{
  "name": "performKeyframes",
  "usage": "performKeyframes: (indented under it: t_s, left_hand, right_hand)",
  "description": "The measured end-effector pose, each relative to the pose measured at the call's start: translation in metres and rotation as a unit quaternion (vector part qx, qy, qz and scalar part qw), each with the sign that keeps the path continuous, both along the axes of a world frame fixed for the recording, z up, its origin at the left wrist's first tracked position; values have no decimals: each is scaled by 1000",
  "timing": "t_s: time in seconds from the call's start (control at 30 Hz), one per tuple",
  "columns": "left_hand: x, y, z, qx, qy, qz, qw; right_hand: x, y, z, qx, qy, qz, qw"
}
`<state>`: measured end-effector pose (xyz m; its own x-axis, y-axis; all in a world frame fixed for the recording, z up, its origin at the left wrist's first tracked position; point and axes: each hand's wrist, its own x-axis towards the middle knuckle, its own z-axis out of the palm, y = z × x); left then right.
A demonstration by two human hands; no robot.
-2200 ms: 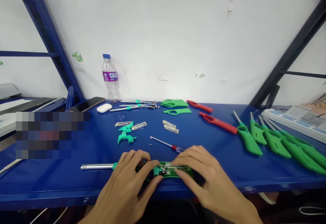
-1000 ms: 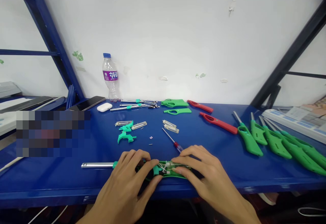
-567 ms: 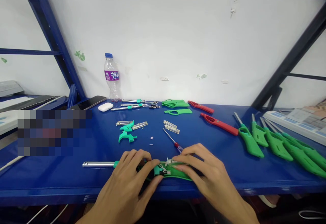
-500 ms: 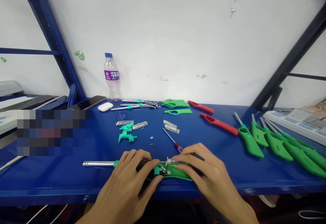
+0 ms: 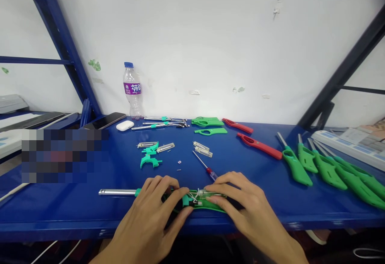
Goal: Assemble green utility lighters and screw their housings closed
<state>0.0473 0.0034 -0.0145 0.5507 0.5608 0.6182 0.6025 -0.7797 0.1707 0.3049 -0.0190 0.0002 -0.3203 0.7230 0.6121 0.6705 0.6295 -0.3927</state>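
Along the table's front edge lies a green lighter shell [image 5: 207, 205], its inside facing up. My left hand [image 5: 153, 212] grips it near the middle, thumb and fingers around the teal trigger [image 5: 187, 200] and white wires. A silver lighter tube [image 5: 117, 192] sticks out to the left. On the right, my right hand [image 5: 246, 200] pinches a clear fuel tank [image 5: 206, 194] down at the shell's handle part; its far end is partly covered by the fingers. A screwdriver [image 5: 211, 173] with a red and clear handle lies just behind the right hand.
Teal triggers [image 5: 151, 161], clear fuel tanks [image 5: 203, 151] and tube assemblies [image 5: 159, 125] lie farther back. Green shells [image 5: 210, 131] and red shells [image 5: 260, 146] rest behind them. Several green lighters [image 5: 296, 168] lie at right. A bottle [image 5: 132, 91] stands by the wall.
My right hand has lowered the clear fuel tank toward the green shell, and more of the tank shows. The left hand keeps its hold.
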Motion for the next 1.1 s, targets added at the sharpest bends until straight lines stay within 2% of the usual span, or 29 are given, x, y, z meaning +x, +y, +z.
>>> performKeyframes:
  t_s: [0.47,1.1]
  left_hand:
    - [3,1,5,21,-3,-7,1000]
    - [2,-1,5,-4,-4,-12,1000]
  right_hand:
    - [3,1,-3,-16,-14,11,1000]
    - [2,-2,0,-10,-3,5,1000]
